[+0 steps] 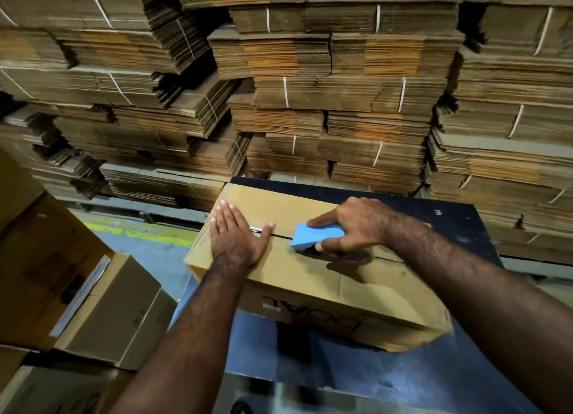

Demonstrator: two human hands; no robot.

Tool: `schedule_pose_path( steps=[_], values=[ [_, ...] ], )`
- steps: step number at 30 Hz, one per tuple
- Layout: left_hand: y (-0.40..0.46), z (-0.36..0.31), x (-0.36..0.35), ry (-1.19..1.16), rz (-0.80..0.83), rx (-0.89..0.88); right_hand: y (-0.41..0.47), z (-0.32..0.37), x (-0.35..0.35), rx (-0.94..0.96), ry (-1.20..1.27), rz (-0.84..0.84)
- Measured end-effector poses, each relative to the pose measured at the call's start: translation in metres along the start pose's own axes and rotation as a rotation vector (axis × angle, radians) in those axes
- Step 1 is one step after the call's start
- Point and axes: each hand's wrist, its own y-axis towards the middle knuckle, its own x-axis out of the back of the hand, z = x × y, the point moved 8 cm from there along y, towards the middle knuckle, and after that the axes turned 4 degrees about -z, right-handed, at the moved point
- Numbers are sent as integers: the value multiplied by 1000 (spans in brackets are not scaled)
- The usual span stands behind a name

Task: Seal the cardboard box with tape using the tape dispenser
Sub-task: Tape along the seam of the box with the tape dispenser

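A: Where was the box (310,277)?

B: On the dark table (449,215), flaps folded shut, seam running across its top; the left hand (238,237) lay flat on the flaps, fingers straight and spread, pressing; the right hand (350,227) gripped the blue dispenser (316,235), forefinger stretched along its top, its front edge down at the seam.

A: What could have gone wrong?

B: The seam looked slightly open beside the thumb; had the left hand eased, the flaps might have sprung and the tape bridged a gap; a tilted dispenser could have wandered off the seam or wrinkled; I couldn't tell whether tape had stuck yet.
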Motion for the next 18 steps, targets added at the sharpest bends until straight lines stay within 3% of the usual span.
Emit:
schedule_pose_path(
  steps=[4, 10, 16, 18],
  values=[
    [7, -2, -1, 21, 8, -6, -29, -31, -8, -70, 24, 11],
    [2, -16, 0, 39, 65, 5, -11, -18, -10, -71, -85, -17],
    [-31, -99, -4, 0, 73, -346, -13, -22, -12, -69, -64, -14],
    [-33, -99, -2, -16, 38, -372, -11, -23, -11, -64, -62, -15]
  ],
)
